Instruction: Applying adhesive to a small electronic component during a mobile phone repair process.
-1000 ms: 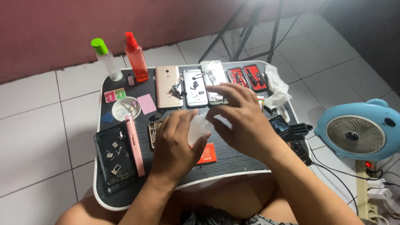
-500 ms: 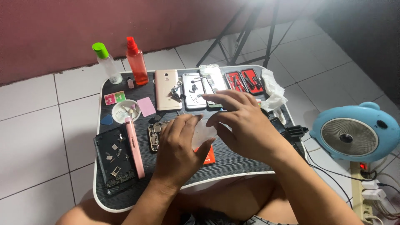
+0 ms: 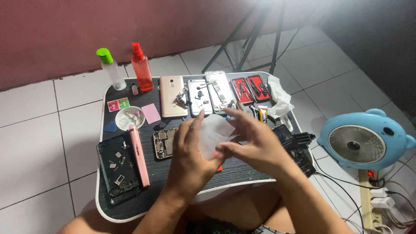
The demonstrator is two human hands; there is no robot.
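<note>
My left hand and my right hand meet over the middle of a small black lap table. Between them they hold a thin translucent white sheet, pinched at its lower edge by the fingers of both hands. An opened phone body with exposed parts lies just left of my left hand. A small orange piece shows under my hands.
Along the table's far edge lie a gold phone back, disassembled phone parts, red tool trays, a green-capped bottle and a red spray bottle. A pink tool, a black phone frame, a blue fan.
My hands have drawn slightly toward me with the white sheet, and the sheet now shows more plainly between them. The view has tilted a little.
</note>
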